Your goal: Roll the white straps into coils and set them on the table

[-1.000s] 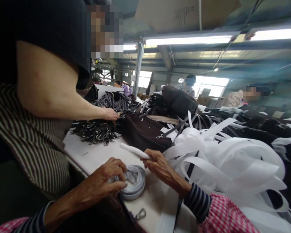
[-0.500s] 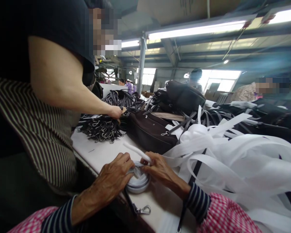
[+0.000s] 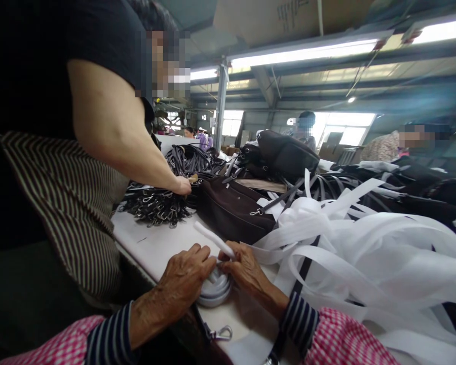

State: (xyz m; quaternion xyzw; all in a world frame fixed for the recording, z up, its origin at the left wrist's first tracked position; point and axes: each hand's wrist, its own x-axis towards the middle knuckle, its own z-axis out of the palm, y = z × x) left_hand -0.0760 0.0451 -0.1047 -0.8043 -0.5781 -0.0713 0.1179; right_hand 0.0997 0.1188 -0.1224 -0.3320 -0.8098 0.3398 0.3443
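Observation:
A white strap wound into a flat coil (image 3: 215, 296) lies on the white tabletop (image 3: 137, 233), directly in front of me. My left hand (image 3: 184, 274) is closed on the coil's left side, its fingertips at the upper rim. From the right, my right hand (image 3: 247, 271) pinches the strap's upper part between thumb and fingers. A loose white end (image 3: 209, 235) sticks out beyond those fingers, towards the upper left. Below the coil, a metal snap hook (image 3: 222, 333) on a black strap rests near the table edge. My fingers partly hide the coil's top.
Loose white strips (image 3: 365, 258) pile up on the right. A dark bag (image 3: 231, 208) lies ahead, beside a bundle of black straps with hooks (image 3: 157, 208). At the left a co-worker's hand (image 3: 182, 185) touches that bundle. More bags and people are farther back.
My left hand has shifted slightly right and closer to my right hand, over the coil. The co-worker's hand has moved slightly down. The view has shifted a little.

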